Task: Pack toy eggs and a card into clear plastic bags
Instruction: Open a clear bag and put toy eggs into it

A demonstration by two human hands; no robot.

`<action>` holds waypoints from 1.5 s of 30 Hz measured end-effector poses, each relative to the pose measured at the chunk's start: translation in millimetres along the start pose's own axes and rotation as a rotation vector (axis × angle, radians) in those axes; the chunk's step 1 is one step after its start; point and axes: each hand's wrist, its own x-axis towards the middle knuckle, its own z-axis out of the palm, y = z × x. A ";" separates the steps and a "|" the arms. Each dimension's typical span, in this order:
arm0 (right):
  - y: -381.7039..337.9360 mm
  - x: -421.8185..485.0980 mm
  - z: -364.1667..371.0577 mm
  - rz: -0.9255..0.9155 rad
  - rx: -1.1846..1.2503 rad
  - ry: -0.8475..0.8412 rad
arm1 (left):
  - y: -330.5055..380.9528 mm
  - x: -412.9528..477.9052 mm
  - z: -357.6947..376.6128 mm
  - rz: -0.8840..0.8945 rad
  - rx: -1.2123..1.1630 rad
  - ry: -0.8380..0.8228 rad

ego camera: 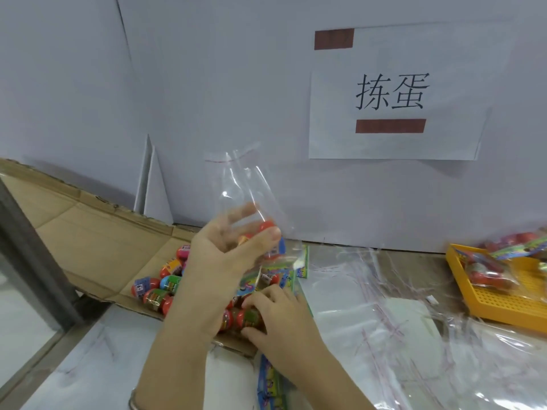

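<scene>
Loose toy eggs (165,281), red, blue and pink with printed bands, lie on the flattened cardboard (97,241). Above the cardboard's right end, the left hand (228,253) curls its thumb and fingers round a clear plastic bag (245,184). The bag stands upright, mouth up, with an orange egg (266,225) inside against the fingertips. At the cardboard's near edge, the right hand (279,319) clamps its fingers on a green-banded red egg (251,316).
</scene>
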 end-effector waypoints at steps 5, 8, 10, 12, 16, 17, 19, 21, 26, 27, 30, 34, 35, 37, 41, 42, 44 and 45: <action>10.8 9.3 -54.1 0.196 0.725 0.303 | -0.3 -5.2 5.5 0.007 0.085 -0.092; 20.0 4.3 -111.4 0.182 1.023 0.639 | -1.5 -5.3 5.1 0.009 0.222 -0.142; 22.2 -8.0 -141.7 0.061 1.078 0.699 | -3.3 -5.6 5.8 -0.006 0.284 -0.171; 17.4 -22.7 -161.8 -0.071 0.996 0.656 | -2.3 -7.0 8.3 -0.023 0.327 -0.236; 4.2 -36.6 -178.2 -0.132 0.542 0.640 | -2.4 -11.2 13.0 -0.049 0.322 -0.426; 2.8 -38.3 -180.3 -0.120 0.398 0.617 | -1.9 -12.2 13.7 -0.059 0.316 -0.453; 1.4 -42.4 -184.3 -0.107 0.240 0.531 | -1.0 -13.6 15.0 -0.067 0.310 -0.488; 1.0 -46.1 -186.3 -0.099 0.236 0.445 | -0.7 -14.3 14.8 -0.057 0.314 -0.521; -2.3 -44.5 -185.9 -0.018 0.369 0.353 | 1.3 -16.8 17.5 -0.043 0.384 -0.591; -3.1 -43.3 -185.8 0.005 0.389 0.339 | 1.3 -17.1 19.0 -0.014 0.422 -0.588; -3.8 -42.6 -186.7 0.005 0.383 0.320 | 0.9 -17.4 24.2 0.060 0.434 -0.556; -7.3 -42.3 -185.6 -0.059 0.242 0.296 | -2.9 -15.9 25.1 0.067 0.405 -0.553; -8.3 -41.4 -183.9 -0.059 0.211 0.297 | -3.7 -15.7 24.8 0.073 0.396 -0.548; -8.6 -39.4 -177.7 -0.073 0.121 0.306 | -4.9 -15.4 23.9 0.098 0.399 -0.524; -3.8 -32.5 -166.5 -0.133 0.227 0.273 | -2.1 -14.0 17.6 0.111 0.340 -0.429; 0.1 -28.8 -162.2 -0.161 0.359 0.334 | -1.6 -12.6 13.2 0.109 0.312 -0.369; 10.1 -19.4 -150.4 -0.157 0.642 0.544 | 0.7 -9.1 1.2 0.109 0.252 -0.230; 15.4 -13.4 -141.4 -0.118 0.691 0.613 | 3.1 -8.0 -5.5 0.117 0.219 -0.168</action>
